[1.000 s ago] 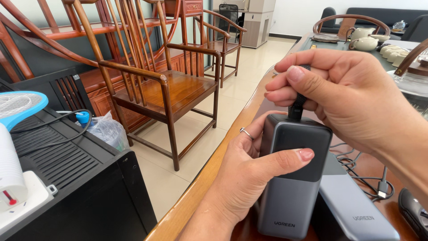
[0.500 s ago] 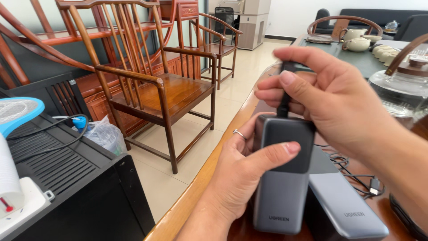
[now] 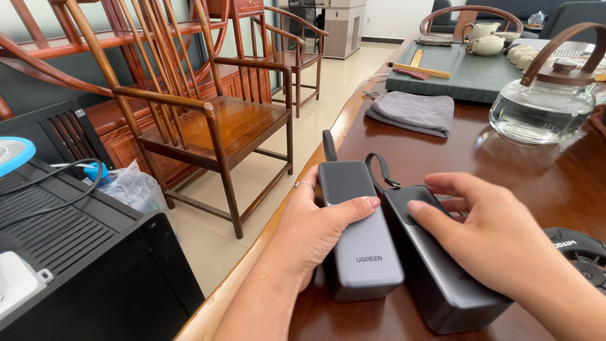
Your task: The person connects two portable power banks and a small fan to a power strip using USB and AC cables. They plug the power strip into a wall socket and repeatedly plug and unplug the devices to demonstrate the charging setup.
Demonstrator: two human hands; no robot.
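Wooden table (image 3: 505, 183): left hand (image 3: 309, 233) clamped on grey power bank (image 3: 360, 240), right hand (image 3: 486, 240) atop 2nd bank (image 3: 435, 284).

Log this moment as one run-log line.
left hand: holds grey power bank | right hand: on second power bank | both banks: side by side on wooden table | grey cloth behind

left hand (image 3: 315, 233) around one grey power bank (image 3: 358, 246), right hand (image 3: 499, 246) on the second power bank (image 3: 435, 278) beside it
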